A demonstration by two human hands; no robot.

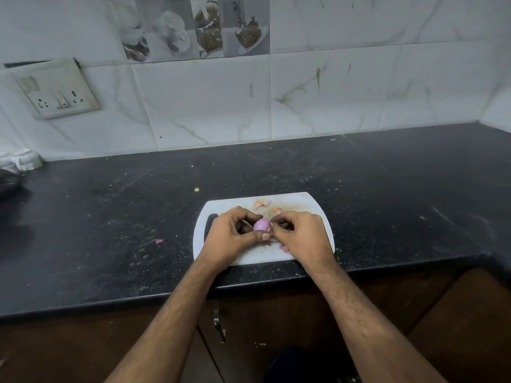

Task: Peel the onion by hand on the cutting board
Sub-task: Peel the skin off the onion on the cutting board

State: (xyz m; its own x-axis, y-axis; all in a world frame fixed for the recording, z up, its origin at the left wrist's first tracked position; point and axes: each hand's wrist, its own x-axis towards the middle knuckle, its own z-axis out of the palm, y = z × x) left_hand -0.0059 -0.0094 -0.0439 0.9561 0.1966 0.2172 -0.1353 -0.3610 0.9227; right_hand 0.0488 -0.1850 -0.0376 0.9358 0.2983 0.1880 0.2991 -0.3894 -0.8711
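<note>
Onion (261, 225) held by both hands, apparently above cutting board (290, 200).

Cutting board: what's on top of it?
On the cutting board: peel scraps at the far edge; both hands, left and right, gripping the onion. Board beneath them is hidden.

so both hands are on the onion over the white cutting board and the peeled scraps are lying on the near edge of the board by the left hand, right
Not quite. The head view shows the orange peel scraps on the far part of the white cutting board, beyond the hands, not at the near edge by the left hand. The rest holds: the left hand and right hand are both on the onion over the board.
</note>
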